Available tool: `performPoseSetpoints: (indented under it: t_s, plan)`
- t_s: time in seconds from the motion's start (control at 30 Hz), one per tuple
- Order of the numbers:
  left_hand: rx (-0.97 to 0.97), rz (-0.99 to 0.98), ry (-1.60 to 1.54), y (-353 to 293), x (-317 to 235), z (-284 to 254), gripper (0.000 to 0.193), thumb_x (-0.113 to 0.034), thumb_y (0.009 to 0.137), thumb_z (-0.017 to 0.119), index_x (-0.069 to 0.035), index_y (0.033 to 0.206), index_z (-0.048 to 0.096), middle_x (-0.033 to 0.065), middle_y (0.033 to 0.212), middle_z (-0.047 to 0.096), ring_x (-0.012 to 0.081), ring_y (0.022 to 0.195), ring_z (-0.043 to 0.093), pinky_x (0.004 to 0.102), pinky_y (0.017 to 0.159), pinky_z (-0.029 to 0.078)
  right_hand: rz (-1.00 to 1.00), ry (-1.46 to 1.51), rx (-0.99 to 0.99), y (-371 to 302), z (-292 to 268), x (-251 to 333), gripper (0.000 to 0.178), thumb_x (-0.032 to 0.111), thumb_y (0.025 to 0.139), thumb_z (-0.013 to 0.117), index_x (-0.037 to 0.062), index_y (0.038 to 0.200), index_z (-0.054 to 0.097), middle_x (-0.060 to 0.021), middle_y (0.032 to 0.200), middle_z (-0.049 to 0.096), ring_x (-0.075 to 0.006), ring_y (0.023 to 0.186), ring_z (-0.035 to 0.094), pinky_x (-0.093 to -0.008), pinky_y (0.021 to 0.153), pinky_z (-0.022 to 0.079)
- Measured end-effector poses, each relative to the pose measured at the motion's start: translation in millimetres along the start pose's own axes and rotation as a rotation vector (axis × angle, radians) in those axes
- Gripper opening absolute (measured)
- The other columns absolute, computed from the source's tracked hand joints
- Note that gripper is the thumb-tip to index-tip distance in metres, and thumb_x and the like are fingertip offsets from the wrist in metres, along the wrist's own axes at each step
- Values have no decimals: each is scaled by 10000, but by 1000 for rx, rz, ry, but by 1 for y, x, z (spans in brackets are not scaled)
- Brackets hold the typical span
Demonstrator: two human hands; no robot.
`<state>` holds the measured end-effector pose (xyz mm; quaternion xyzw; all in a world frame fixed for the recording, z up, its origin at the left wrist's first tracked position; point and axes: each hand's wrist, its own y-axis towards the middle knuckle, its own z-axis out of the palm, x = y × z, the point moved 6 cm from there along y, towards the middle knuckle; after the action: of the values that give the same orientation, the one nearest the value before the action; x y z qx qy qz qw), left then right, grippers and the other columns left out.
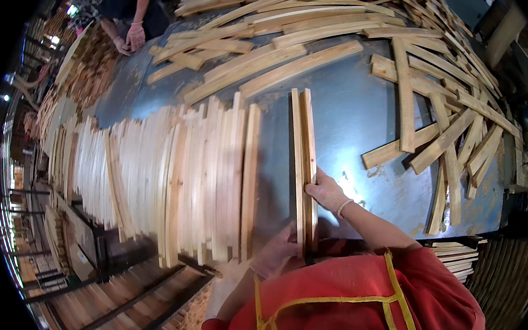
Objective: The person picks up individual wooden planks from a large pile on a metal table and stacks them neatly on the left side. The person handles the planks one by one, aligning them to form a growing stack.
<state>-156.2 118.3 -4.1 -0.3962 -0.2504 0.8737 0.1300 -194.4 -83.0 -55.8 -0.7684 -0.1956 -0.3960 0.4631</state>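
Note:
Two narrow wooden slats (299, 162) stand side by side in front of me, running away from my body over the blue-grey table. My right hand (325, 192), in a light glove, is closed on them from the right, about midway along. At their near end is my left hand (276, 251), gloved and smeared by motion; its fingertips meet the slats' left side, but its grip does not show clearly. Left of the pair, beyond a strip of bare metal, lies a long row of pale slats (181, 178) packed edge to edge.
Loose slats (303, 34) lie scattered across the table's far side. A tangled pile of slats (459, 118) covers the right. Another person's gloved hands (132, 40) are at the far left, beside stacked wood (86, 67). A dark metal frame (133, 318) stands at lower left.

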Motion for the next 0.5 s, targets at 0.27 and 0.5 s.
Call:
performPoseSetpoints:
  t_s: [0.27,0.5]
  plan:
    - [-555,-40,421,-74,-5,-70,405,-214,948,611,-1,1290,644,121,870,694,203,839,681,395,757,551,-59,156,-21,5,95,2,618,241,944,616,42,1521,512,-247,1208,752,-381,1090,733,-440,982,545]
    - [-1048,835,2037,-184,-45,-121,240,-167,912,734,-8,1091,747,156,1092,740,292,1014,713,428,873,581,-320,-367,308,25,160,31,699,447,949,690,-17,1452,547,-293,1260,729,-441,1181,701,-491,1024,531]
